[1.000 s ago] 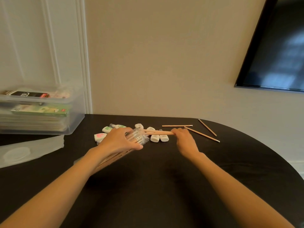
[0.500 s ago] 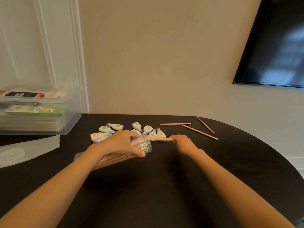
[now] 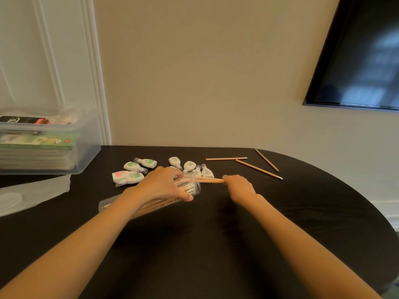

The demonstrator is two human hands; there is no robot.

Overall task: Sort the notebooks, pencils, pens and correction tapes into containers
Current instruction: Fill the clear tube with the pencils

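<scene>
My left hand (image 3: 164, 185) grips a clear plastic tube (image 3: 190, 187) lying tilted on the black table (image 3: 216, 244), with several wooden pencils inside it. My right hand (image 3: 238, 186) pinches the end of a wooden pencil (image 3: 212, 180) whose other end is at the tube's mouth. Three more pencils (image 3: 258, 168) lie loose at the far right. Several white correction tapes (image 3: 190, 166) lie just beyond my hands, some with green or pink labels (image 3: 129, 176).
A clear plastic box (image 3: 86, 147) holding stacked notebooks stands at the far left. A clear lid (image 3: 32, 194) lies in front of it. The wall runs right behind the table. The table's rounded edge curves away on the right.
The camera has tilted up slightly, so the scene sits lower. My right hand has pushed the pencil further into the tube. My left hand keeps its hold on the tube.
</scene>
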